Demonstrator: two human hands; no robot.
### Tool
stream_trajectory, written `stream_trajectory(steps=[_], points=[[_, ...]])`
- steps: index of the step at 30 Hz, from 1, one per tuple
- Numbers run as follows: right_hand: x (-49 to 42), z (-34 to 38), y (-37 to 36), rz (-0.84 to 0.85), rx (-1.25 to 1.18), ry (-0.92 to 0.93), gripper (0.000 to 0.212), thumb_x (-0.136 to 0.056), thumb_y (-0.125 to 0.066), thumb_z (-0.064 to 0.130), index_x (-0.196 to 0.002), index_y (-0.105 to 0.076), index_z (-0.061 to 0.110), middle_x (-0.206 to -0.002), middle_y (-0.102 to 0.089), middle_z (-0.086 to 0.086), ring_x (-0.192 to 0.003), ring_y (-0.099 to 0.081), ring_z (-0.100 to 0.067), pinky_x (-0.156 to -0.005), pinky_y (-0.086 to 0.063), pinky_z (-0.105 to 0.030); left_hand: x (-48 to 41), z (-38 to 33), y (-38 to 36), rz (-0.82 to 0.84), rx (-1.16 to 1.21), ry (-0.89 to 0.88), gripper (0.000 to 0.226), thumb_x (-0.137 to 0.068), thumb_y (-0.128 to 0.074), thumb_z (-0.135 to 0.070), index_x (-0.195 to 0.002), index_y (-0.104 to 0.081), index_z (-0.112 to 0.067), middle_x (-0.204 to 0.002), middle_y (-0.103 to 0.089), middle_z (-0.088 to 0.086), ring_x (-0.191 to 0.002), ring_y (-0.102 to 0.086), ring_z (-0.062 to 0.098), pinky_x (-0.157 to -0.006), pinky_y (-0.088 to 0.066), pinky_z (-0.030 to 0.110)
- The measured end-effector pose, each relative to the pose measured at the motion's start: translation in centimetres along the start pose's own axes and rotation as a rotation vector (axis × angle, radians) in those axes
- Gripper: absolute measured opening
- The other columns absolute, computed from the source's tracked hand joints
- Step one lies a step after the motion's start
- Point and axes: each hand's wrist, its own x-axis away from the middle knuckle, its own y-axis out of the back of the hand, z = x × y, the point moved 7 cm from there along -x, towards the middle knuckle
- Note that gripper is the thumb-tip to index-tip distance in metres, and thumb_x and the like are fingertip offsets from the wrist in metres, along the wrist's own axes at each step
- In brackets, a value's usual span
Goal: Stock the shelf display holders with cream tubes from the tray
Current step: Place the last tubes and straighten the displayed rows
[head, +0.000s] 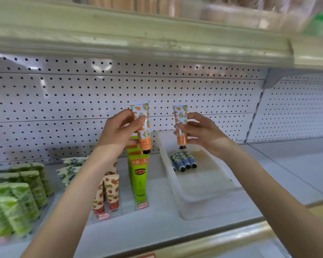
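Above tray [183, 203], my left hand [117, 135] pinches one orange-print cream tube [142, 125], right hand [199, 133] pinches another [180, 125]; blue-print tubes [185, 161] below right hand.

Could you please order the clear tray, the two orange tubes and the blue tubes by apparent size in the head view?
1. Clear tray.
2. Left-hand tube, right-hand tube: left looks larger but may be nearer.
3. Blue tubes, each smallest.

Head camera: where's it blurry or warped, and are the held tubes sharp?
Head view: the left orange-print tube and right orange-print tube are fairly sharp; green tubes lower left and the upper shelf smear; the wide lens bows that shelf.
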Motion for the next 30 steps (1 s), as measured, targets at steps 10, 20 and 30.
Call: stream_trajectory(steps=[10,20,30], points=[[3.1,2.7,-4.3,-0.033,0.100,0.095,0.010,-0.085,-0.067,0.016,-0.092,-0.062,0.012,-0.109,-0.066,-0.013,-0.096,-0.066,-0.020,-0.077,-0.058,-0.034,3.8,-1.6,3.4,-0.016,0.007,-0.017,0.013,-0.089,-0.058,-0.021,-0.096,-0.064,-0.013,-0.101,-0.065,0.010,-0.080,-0.065,0.008,-0.061,-0.056,0.020],[5.8,2.9,-7.9,0.136,0.092,0.102,0.018,-0.084,-0.067,0.012,-0.100,-0.058,0.012,-0.109,-0.062,-0.013,-0.092,-0.064,-0.018,-0.078,-0.058,-0.042,10.0,-2.5,6.1,-0.145,-0.028,0.015,0.008,-0.088,-0.058,-0.020,-0.093,-0.065,-0.019,-0.094,-0.067,0.005,-0.076,-0.065,0.004,-0.059,-0.054,0.017],[8.2,3.5,-12.1,0.261,0.102,0.108,0.025,-0.084,-0.067,0.007,-0.105,-0.056,0.011,-0.096,-0.059,-0.003,-0.080,-0.064,-0.011,-0.074,-0.059,-0.037,14.2,-3.0,9.4,-0.209,-0.055,0.024,0.009,-0.089,-0.058,-0.020,-0.092,-0.064,-0.014,-0.086,-0.062,0.002,-0.075,-0.063,0.004,-0.062,-0.057,0.022]])
